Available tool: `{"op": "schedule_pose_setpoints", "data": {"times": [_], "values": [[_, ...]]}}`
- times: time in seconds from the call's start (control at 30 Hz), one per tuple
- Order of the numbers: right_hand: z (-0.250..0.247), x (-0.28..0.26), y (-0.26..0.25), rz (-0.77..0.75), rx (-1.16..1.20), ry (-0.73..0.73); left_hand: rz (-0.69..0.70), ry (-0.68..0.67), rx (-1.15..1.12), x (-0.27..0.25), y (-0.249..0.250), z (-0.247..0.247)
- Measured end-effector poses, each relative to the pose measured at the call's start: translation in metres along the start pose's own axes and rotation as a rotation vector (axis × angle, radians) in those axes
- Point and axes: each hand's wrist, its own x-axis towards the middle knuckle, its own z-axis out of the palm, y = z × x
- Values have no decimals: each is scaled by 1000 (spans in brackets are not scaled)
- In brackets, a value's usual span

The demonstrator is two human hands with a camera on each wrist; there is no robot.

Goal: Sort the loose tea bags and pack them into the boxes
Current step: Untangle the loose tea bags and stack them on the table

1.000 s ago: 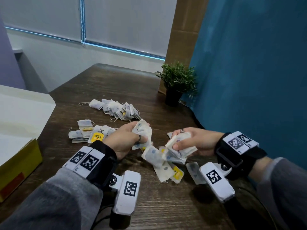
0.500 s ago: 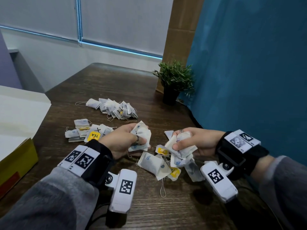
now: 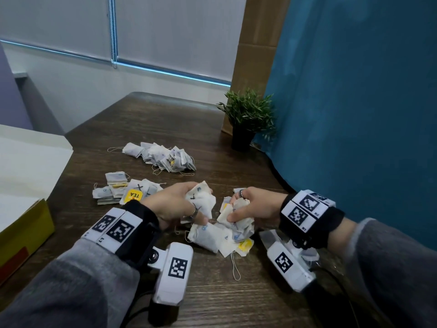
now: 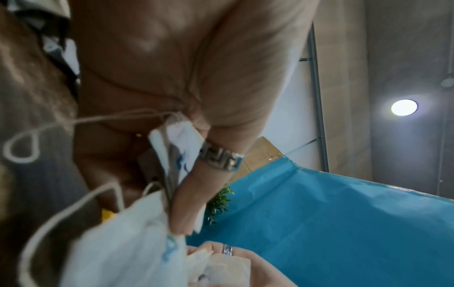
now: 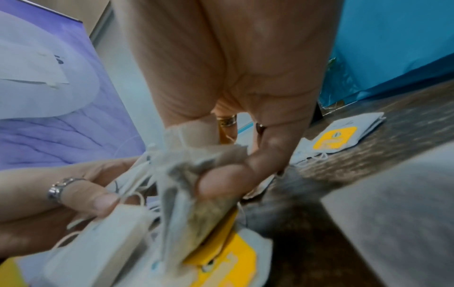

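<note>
My left hand (image 3: 179,207) grips a bunch of white tea bags (image 3: 201,201) just above the table, fingers curled round them (image 4: 181,161). My right hand (image 3: 250,207) pinches a crumpled clump of tea bags (image 3: 238,214) between thumb and fingers (image 5: 201,170). Under both hands lies a loose heap of tea bags (image 3: 220,237) with yellow tags and trailing strings. A sorted stack with a yellow TEA tag (image 3: 123,188) lies left of my left hand. Another pile of tea bags (image 3: 163,157) lies farther back. The yellow box (image 3: 23,235) with its white lid raised sits at the left edge.
A small potted plant (image 3: 246,119) stands at the back right against a blue curtain (image 3: 354,114). The dark wooden table (image 3: 165,119) stretches back toward a wall with window blinds. Wrist cameras hang under both forearms.
Both hands have come closer together and lower over the loose heap. The bags that hung from my right hand now rest on the table.
</note>
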Motion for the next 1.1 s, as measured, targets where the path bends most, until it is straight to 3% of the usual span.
{"op": "schedule_pose_setpoints", "data": {"times": [0.4,0.47,0.57,0.63,0.77,0.97,1.1], "values": [[-18,5,-15,-133,-242,98,120,349,-335,8,-1,-28],[-29,-4,-21,-197,-49,117,132,369,-391,9,0,-25],[-36,-13,-30,-326,460,4,119,347,-483,11,1,-23],[-29,-12,-37,-364,668,-84,93,318,-520,11,1,-24],[-4,0,-44,-332,740,-211,67,223,-659,10,2,-23],[7,10,-45,-342,846,-185,-78,73,-816,7,7,-20],[10,14,-46,-337,915,-169,-98,129,-936,9,8,-20]]}}
